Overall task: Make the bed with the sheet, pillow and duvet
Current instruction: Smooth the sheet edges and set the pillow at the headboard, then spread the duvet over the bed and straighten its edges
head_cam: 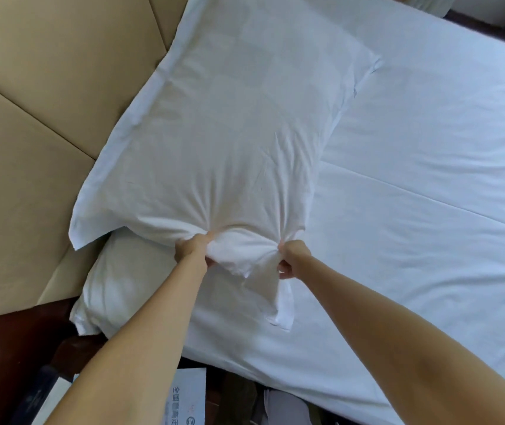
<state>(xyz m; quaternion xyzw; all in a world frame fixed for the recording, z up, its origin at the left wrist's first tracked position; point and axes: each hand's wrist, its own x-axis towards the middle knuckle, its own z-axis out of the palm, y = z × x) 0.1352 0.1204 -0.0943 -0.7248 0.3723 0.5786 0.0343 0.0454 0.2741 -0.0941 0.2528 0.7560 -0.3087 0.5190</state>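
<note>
A person's left grip [191,251] and right grip [294,259] each clutch a fistful of white cover at the near end of a pillow [229,118], the cloth bunched and creased between them. The pillow stretches away along the tan padded headboard [46,87], above the spread white sheet [429,179], and its near corner overlaps a second pillow [116,289] at the bed's edge. A printed card [188,394] lies below the left forearm, beside dark wood furniture [6,363].

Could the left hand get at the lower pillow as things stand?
Likely yes, once freed: the left hand grips the top pillow, yet the lower pillow lies uncovered right beside it.
</note>
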